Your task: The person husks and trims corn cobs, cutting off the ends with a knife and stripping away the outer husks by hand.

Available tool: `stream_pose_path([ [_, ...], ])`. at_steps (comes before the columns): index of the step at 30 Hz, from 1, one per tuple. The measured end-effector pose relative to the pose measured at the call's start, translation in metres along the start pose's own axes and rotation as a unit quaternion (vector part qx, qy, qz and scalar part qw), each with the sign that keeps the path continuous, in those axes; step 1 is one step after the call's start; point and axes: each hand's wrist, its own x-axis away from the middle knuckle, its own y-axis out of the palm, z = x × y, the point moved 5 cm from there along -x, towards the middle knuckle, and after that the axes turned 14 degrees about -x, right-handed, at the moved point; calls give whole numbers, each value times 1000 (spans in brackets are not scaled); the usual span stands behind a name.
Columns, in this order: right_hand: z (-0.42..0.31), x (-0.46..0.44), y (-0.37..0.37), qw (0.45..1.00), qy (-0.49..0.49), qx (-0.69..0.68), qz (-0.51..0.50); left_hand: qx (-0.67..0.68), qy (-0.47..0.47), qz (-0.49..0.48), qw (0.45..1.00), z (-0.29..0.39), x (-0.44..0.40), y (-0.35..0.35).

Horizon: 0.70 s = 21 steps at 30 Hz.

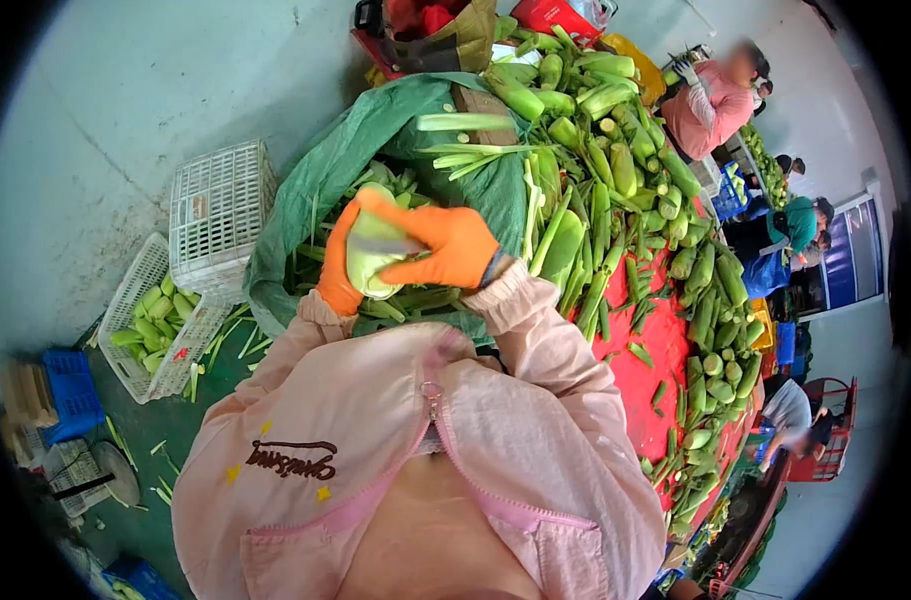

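My left hand (339, 262), in an orange glove, is closed round a pale green ear of corn (367, 268) in its husk. My right hand (449, 243), gloved likewise, is closed on a small knife (390, 246); its grey blade is blurred and lies across the ear, while the handle is hidden in the glove. Beneath both hands a green sack (293, 235) gapes open, with stripped husk leaves inside. Cut leaf strips (465, 122) lie over a wooden piece at the sack's far side.
On my right, husked ears (615, 150) are heaped along a red-covered table (635, 370). On the left stand an upturned white crate (220, 205) and a white basket (125, 375) holding trimmed ears (158, 322). A bag (430, 35) is at the back. Co-workers (710, 105) are farther right.
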Motion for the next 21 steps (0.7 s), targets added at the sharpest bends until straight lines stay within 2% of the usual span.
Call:
stream_pose_path([
  [1,-1,-2,6,999,-26,30,-23,-38,20,7,999,2,2,3],
  [2,0,-2,8,997,-37,52,-38,15,-14,11,1000,1,5,13],
  [3,2,-3,9,995,-48,75,-54,14,-16,9,1000,1,4,14],
  [4,7,-3,9,994,-48,78,-52,50,-48,-14,998,-4,2,15],
  [5,10,-1,9,992,-96,83,-19,87,-81,-35,992,-9,2,15],
  [6,11,1,7,985,-145,88,14,175,-128,-167,962,-12,1,23],
  [7,16,0,5,985,-144,90,13,176,-129,-168,961,-16,-1,20],
  [9,17,-3,-8,952,-202,208,94,82,-70,-134,985,-18,-4,11],
  [10,17,-8,-22,960,-131,229,99,-14,-71,-23,997,-13,5,28],
  [11,28,-13,-31,951,-160,219,149,-71,-61,-16,995,-11,8,31],
  [13,49,-14,-61,932,-125,239,243,-112,-63,-101,987,-6,13,51],
  [14,78,-9,-84,896,-132,231,357,-113,-61,-102,986,-7,14,51],
  [15,105,-3,-113,893,-19,138,428,-103,-55,-111,987,-8,16,50],
  [16,111,4,-136,840,101,-108,522,-94,-51,-118,987,-8,18,50],
  [17,126,12,-156,754,160,-259,582,-94,-51,-115,988,-8,19,48],
  [18,140,25,-168,746,138,-309,574,-91,-27,-97,991,-5,21,46],
  [19,140,32,-166,741,185,-315,564,-88,-1,-80,993,-2,20,43],
  [21,106,30,-122,791,330,-331,395,-48,11,-68,996,-2,9,45],
])
